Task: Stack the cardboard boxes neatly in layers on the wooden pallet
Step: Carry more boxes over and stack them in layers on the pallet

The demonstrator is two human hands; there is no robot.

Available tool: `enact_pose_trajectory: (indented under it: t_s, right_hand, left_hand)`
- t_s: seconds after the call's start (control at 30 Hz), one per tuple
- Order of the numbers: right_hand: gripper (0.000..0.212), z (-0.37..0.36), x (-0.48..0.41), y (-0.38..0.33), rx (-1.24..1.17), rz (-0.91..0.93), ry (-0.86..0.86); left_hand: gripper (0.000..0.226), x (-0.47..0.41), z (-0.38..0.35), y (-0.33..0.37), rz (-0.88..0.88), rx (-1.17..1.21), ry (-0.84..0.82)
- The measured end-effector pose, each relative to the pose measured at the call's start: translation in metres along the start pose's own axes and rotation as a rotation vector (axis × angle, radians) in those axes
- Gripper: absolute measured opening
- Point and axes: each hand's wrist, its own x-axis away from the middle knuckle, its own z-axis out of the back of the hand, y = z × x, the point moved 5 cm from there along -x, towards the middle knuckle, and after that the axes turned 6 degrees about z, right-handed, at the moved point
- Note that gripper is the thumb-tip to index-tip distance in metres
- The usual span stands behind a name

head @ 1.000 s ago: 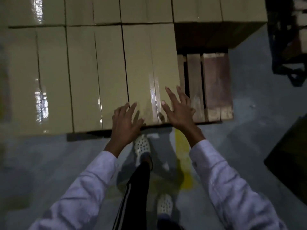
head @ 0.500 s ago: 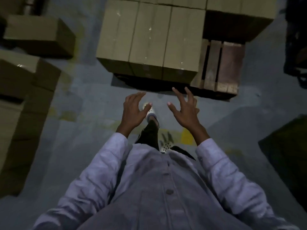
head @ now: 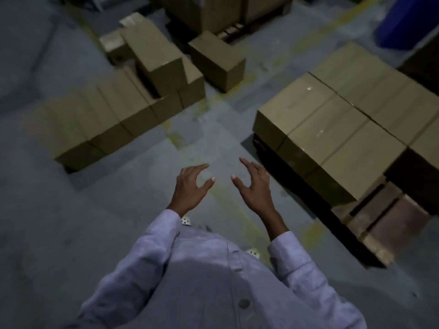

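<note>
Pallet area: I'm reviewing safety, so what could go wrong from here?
The bare corner of the pallet juts out beside the person's path, a likely trip in this dim light. In the floor pile, one box sits tilted on others and may slide if a neighbour is pulled.

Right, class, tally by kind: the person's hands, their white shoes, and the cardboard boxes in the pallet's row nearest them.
Hands: 2 (left hand, right hand)
Shoes: 2 (front shoe, rear shoe)
Boxes in that row: 3 (left box, middle box, right box)
Total: 7
</note>
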Motion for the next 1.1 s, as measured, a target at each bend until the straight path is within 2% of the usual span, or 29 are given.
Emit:
enact_pose_trajectory:
  t_s: [0.27, 0.43, 0.63, 0.8, 1.1]
  right_hand:
    - [0.062, -0.128, -0.085, -0.083, -0.014, 0.136, -0.148]
    - [0.059, -0.183, -0.148, -0.132, -0.021, 0.134, -0.087]
    - [0.057, -0.218, -0.213, -0.174, 0.046, 0.170, -0.112]
    - [0.059, -0.233, -0.292, -0.194, 0.035, 0.178, -0.099]
    - [0.059, -0.259, -0.536, -0.233, -0.009, 0.288, -0.127]
  left_hand:
    - [0.056, -0.021, 0.111, -0.139, 0.163, 0.018, 0.132]
    - [0.055, -0.084, 0.174, -0.200, 0.161, 0.026, 0.146]
    - [0.048, -0.168, 0.231, -0.227, 0.146, 0.073, 0.159]
    - [0.043, -0.245, 0.243, -0.244, 0.176, 0.100, 0.152]
    - [0.029, -0.405, 0.249, -0.292, 0.306, 0.176, 0.200]
